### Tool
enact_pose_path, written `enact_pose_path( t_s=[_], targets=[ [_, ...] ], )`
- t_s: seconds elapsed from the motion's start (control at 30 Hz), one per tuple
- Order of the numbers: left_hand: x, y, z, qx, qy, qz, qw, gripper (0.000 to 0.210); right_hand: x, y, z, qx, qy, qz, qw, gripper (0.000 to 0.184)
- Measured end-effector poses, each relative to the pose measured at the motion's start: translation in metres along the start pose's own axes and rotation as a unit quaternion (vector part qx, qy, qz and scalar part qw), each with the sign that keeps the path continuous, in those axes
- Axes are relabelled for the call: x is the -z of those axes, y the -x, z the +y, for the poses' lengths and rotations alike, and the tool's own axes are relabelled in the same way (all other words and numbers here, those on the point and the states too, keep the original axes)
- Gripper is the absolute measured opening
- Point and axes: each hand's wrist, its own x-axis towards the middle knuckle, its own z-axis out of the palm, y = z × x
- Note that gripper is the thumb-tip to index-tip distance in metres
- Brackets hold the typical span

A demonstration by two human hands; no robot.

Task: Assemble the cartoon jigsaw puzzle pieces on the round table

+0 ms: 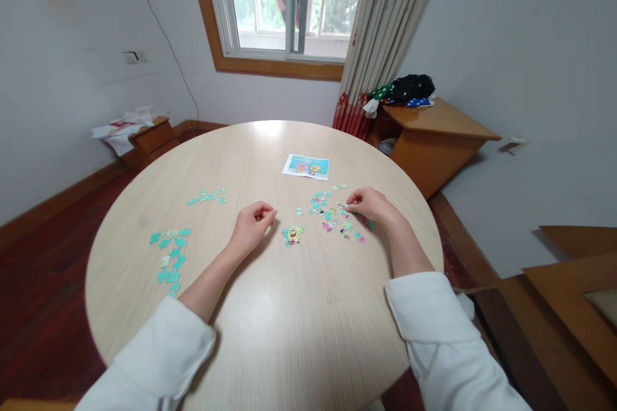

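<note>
White sleeves [450, 343] with folded cuffs [417, 305]

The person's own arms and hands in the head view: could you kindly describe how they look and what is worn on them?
The left sleeve and right sleeve are plain white, each with a broad cuff at its end. The left hand and right hand are bare, with no gloves, rings or watch visible.

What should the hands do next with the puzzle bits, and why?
Maybe the right hand could bring one loose piece to the yellow-faced patch and try its edge. Its fingertips are already among the scattered bits, though I can't tell if they grip one. The patch lies close by, with the left hand beside it.
</note>
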Motion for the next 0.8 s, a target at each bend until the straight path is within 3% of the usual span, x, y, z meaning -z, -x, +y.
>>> enact_pose_path(
  t_s=[0.8],
  targets=[
    [0.001,-0.0005,-0.0011,-0.002,-0.002,0.006,1.0,0.021,-0.0019,-0.0002,-0.0027,0.008,-0.026,-0.005,1.0,0.008]
  ],
)
